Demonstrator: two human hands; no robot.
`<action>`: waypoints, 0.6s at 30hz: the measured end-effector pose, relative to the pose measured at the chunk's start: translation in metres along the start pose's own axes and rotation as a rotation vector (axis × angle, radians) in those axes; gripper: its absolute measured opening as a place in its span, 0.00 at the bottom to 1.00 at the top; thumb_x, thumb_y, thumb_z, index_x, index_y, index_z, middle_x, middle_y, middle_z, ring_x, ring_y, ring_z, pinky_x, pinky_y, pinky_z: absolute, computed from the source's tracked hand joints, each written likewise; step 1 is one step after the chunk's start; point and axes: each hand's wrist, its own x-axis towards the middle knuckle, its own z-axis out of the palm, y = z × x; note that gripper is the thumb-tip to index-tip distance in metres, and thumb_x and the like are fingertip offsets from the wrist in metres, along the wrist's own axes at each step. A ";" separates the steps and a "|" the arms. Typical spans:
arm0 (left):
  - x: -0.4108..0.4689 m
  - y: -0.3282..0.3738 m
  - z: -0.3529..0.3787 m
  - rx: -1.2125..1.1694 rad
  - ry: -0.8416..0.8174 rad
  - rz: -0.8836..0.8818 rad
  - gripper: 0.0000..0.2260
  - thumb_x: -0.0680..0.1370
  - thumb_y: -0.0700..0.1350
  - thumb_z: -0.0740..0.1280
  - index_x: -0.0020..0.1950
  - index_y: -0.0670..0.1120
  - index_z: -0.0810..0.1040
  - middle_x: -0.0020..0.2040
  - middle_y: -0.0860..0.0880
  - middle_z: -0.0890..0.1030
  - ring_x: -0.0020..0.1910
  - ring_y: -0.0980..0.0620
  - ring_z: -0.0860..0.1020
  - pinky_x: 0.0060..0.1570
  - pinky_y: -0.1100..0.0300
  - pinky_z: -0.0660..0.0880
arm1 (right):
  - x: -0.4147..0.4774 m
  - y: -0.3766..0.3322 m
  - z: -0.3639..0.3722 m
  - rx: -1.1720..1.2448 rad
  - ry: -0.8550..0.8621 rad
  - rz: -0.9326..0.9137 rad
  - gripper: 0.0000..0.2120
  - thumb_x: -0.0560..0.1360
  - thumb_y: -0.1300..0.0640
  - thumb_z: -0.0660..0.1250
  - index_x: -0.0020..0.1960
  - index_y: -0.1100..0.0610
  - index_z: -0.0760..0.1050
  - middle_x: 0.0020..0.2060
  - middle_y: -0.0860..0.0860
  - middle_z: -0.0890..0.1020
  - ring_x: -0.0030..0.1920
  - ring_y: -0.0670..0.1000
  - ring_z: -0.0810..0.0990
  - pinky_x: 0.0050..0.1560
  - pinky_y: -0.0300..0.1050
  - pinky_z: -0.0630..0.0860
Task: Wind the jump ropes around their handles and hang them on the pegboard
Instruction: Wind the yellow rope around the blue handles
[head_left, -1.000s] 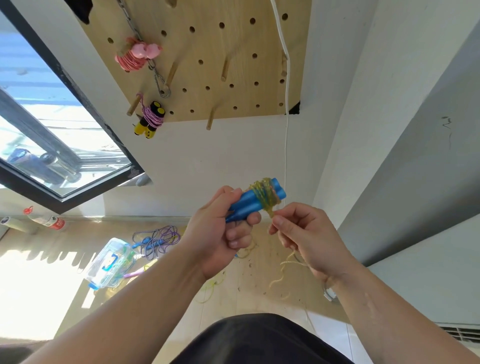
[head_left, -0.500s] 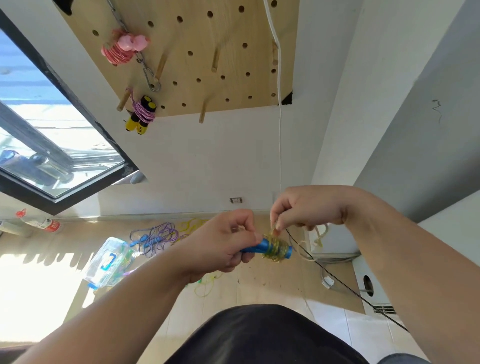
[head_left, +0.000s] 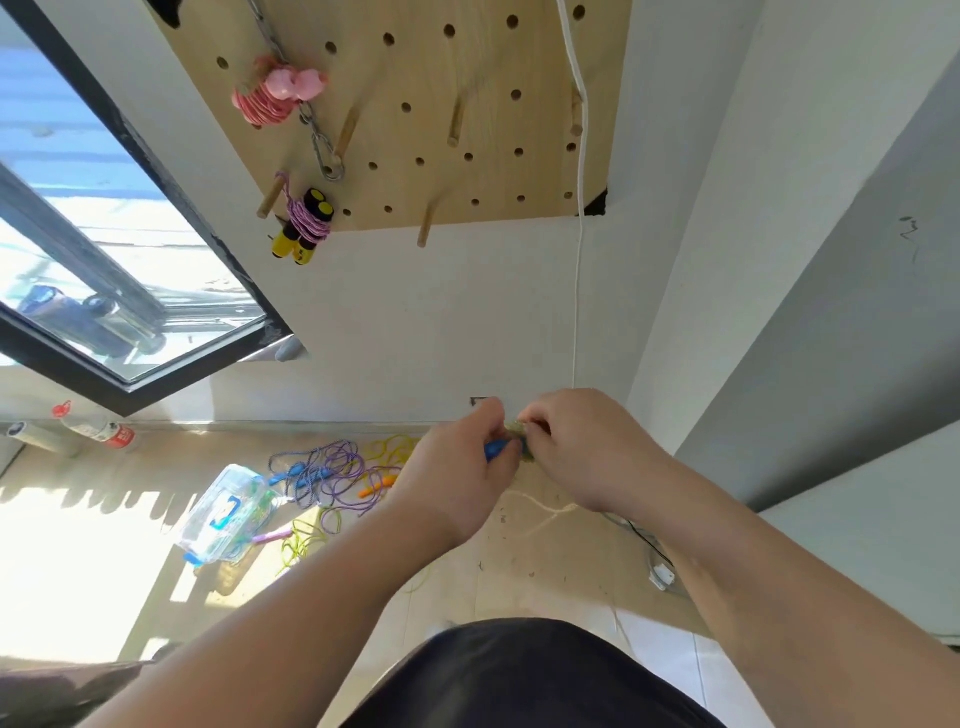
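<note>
Handles (head_left: 497, 448), blue, are between both hands, low in front of the white wall (head_left: 441, 312) and well under the pegboard (head_left: 467, 78). The left hand (head_left: 457, 478) grips them with curled fingers; the right hand (head_left: 587, 457) pinches the yellowish rope (head_left: 514, 427) wound on their end. A pink rope (head_left: 275, 96) and a purple rope (head_left: 304, 223) hang wound on the pegboard. On the wooden floor (head_left: 545, 561) loose ropes (head_left: 327, 473) lie beside a clear box (head_left: 228, 514), below the window (head_left: 104, 260)
</note>
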 end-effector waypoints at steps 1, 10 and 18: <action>0.001 0.001 0.001 0.079 -0.015 0.051 0.13 0.82 0.48 0.63 0.42 0.53 0.61 0.39 0.47 0.77 0.33 0.51 0.69 0.34 0.56 0.64 | -0.001 0.001 -0.001 0.033 0.035 -0.012 0.14 0.80 0.58 0.58 0.39 0.58 0.77 0.34 0.52 0.79 0.37 0.54 0.77 0.42 0.56 0.76; 0.003 -0.002 -0.001 0.047 0.134 0.175 0.13 0.81 0.49 0.64 0.44 0.62 0.62 0.41 0.55 0.73 0.38 0.52 0.72 0.39 0.54 0.71 | -0.025 0.002 0.005 0.459 0.267 -0.033 0.09 0.81 0.54 0.65 0.51 0.50 0.85 0.31 0.44 0.80 0.31 0.44 0.74 0.34 0.36 0.68; 0.002 -0.024 -0.005 0.247 0.098 0.516 0.05 0.80 0.49 0.64 0.50 0.54 0.67 0.49 0.55 0.70 0.35 0.50 0.71 0.33 0.54 0.74 | -0.027 0.015 -0.019 1.123 0.210 0.292 0.09 0.80 0.64 0.65 0.49 0.60 0.84 0.25 0.45 0.69 0.24 0.43 0.62 0.25 0.34 0.60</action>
